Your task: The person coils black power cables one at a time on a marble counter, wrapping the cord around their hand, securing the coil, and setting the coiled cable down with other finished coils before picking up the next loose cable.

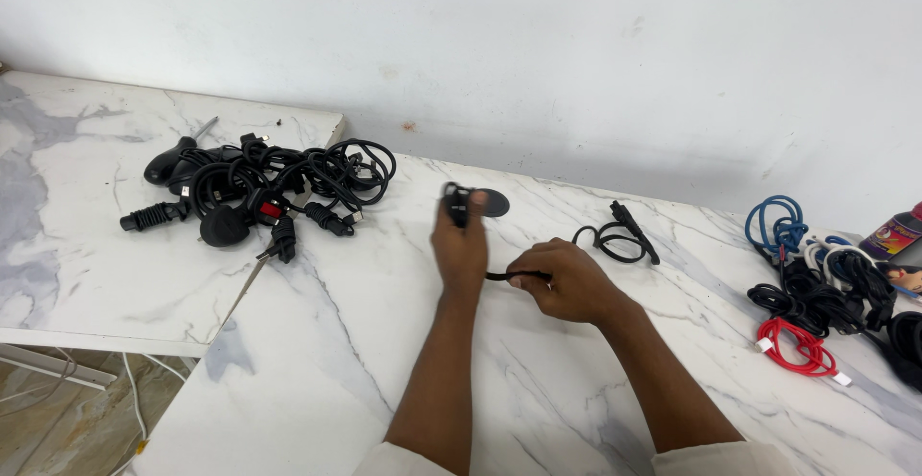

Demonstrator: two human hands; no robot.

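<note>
Black cable (576, 243) stretched between 2 hands at the centre of the frame.

Left hand (461, 245) is clenched around the cable's plug end (454, 202), held upright above the marble table (317, 341); right hand (567, 284) pinches the cord just beside it, the rest trailing in a loose loop toward the upper right. The slack loop could twist or snag if pulled fast. A black cable tangle (259, 188) lies upper left; blue, red and black coils (816, 293) sit at the right edge.
</note>
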